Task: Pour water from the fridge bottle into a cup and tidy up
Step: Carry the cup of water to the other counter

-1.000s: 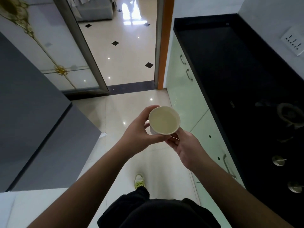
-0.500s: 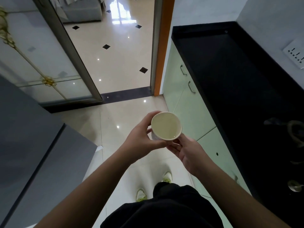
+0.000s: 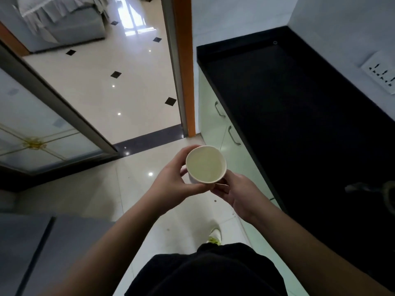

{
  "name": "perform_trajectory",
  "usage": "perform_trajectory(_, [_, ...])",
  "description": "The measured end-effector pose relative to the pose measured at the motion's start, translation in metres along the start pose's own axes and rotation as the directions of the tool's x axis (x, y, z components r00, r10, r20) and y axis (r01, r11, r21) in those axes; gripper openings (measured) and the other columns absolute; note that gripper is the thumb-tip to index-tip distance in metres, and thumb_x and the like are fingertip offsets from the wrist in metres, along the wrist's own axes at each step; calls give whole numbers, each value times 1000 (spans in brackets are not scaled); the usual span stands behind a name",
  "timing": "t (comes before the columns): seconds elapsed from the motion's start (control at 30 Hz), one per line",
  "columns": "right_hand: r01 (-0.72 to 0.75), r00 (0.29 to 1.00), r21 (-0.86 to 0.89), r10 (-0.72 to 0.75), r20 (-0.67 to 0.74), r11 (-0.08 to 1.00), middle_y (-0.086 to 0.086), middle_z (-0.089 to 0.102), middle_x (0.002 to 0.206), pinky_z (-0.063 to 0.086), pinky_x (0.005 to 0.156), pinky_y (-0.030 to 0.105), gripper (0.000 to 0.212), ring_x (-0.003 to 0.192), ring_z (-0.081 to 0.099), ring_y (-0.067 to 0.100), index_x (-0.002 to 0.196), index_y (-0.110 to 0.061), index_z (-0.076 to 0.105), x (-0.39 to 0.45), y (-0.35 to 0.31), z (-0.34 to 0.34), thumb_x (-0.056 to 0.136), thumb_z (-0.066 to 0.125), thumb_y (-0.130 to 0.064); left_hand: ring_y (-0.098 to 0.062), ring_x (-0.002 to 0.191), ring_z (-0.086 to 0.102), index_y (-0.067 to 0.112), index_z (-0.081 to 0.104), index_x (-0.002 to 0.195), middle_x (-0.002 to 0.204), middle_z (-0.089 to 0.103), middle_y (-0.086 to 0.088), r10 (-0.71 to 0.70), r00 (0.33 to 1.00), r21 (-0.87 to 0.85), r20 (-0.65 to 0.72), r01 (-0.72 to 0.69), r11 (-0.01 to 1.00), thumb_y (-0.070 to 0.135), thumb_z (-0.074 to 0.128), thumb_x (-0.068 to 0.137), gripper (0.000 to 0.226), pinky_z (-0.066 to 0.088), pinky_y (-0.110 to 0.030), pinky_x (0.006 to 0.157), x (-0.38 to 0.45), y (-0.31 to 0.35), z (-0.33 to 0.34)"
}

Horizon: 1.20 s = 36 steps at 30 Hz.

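**Carrying the cup level**

While the cup (image 3: 205, 164) is held out over the floor (image 3: 132, 88), both hands share the work: the left hand (image 3: 171, 184) wraps the near-left wall with thumb and fingers curled round it, and the right hand (image 3: 237, 194) pinches it low on the right side, fingers tucked under toward the base. Each grip is thus closed on the cup, not loose. The cup stands upright, its mouth facing the camera, with a pale, glossy inside; whether it holds water cannot be told for sure, though the sheen suggests it does.

The black bench (image 3: 299, 107) lies just to the right, bare along its near stretch, with green cabinet doors (image 3: 215, 122) below. No bottle is in view.

Judged from this, the step is to carry the cup and set it down. Done well, that means keeping the rim level, moving slowly, and squeezing the thin wall as little as possible, since it may buckle and spill. The right hand should take the weight from below. At the bench, the base should land flat before either hand lets go.
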State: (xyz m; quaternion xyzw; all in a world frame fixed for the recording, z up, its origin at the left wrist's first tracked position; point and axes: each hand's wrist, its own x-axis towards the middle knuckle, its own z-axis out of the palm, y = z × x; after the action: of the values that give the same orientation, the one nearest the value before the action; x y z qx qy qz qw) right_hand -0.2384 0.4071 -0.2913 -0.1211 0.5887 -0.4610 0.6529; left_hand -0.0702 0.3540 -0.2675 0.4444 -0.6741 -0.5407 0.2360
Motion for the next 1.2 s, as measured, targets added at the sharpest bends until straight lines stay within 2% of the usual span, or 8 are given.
perform_trajectory(0.1, [4, 1000, -27, -4, -9, 1000, 15, 72, 97, 56, 89, 32, 24, 99, 69, 26, 97, -3, 68, 22, -24, 3, 98, 53, -22, 4, 119, 52, 52, 46, 123, 119, 56, 31, -8, 1000, -9, -1, 8, 1000, 19, 89, 70, 76, 45, -10, 94, 31, 3, -5])
perform_trajectory(0.27, [-21, 999, -3, 21, -36, 1000, 13, 72, 85, 54, 95, 37, 23, 94, 68, 27, 85, -4, 68, 60, -57, 13, 97, 52, -16, -6, 121, 54, 41, 49, 130, 125, 59, 19, 6, 1000, -15, 26, -5, 1000, 19, 89, 70, 75, 45, -25, 102, 78, 1, -24])
perform_trajectory(0.4, [-23, 998, 16, 24, -58, 1000, 16, 73, 91, 54, 94, 39, 24, 98, 69, 29, 91, -3, 69, 98, -79, 27, 98, 51, -17, -2, 123, 51, 37, 45, 137, 129, 55, 19, -4, 996, 32, 85, 1, 999, 27, 90, 68, 83, 45, -23, 103, 127, -3, -49])
perform_trajectory(0.53, [-22, 993, 80, 31, -116, 997, 15, 74, 99, 57, 87, 33, 23, 95, 71, 24, 95, -5, 70, 137, -96, 53, 99, 52, -19, 5, 121, 51, 43, 44, 134, 127, 54, 25, 27, 982, 93, 188, -45, 995, 33, 89, 68, 80, 43, -15, 97, 177, -14, -82])
perform_trajectory(0.63, [-21, 985, 140, 45, -165, 990, 12, 74, 97, 57, 79, 29, 22, 90, 71, 21, 96, -6, 70, 163, -111, 76, 99, 51, -17, 5, 122, 49, 47, 42, 134, 128, 53, 28, 39, 975, 125, 217, -67, 990, 37, 89, 68, 82, 44, -16, 96, 212, -19, -107])
perform_trajectory(0.83, [8, 977, 194, 34, -212, 981, 12, 73, 104, 57, 75, 26, 25, 93, 69, 19, 108, -4, 70, 202, -140, 104, 98, 52, -19, 12, 118, 47, 50, 39, 130, 123, 49, 32, 59, 962, 148, 267, -101, 984, 36, 89, 68, 80, 39, -6, 87, 269, -14, -142])
perform_trajectory(1.03, [33, 962, 220, 28, -271, 975, 12, 74, 104, 56, 83, 29, 25, 97, 70, 21, 103, -7, 72, 239, -170, 104, 98, 51, -19, -6, 119, 52, 42, 42, 136, 129, 51, 21, 75, 949, 185, 307, -136, 973, 36, 90, 68, 83, 52, -27, 97, 331, -11, -152])
perform_trajectory(1.2, [68, 964, 227, -6, -265, 972, 8, 75, 101, 55, 89, 31, 24, 97, 70, 18, 101, -12, 75, 273, -198, 86, 98, 52, -19, -3, 118, 53, 48, 43, 132, 127, 52, 25, 66, 938, 170, 340, -130, 977, 41, 90, 66, 81, 54, -32, 97, 388, -14, -141])
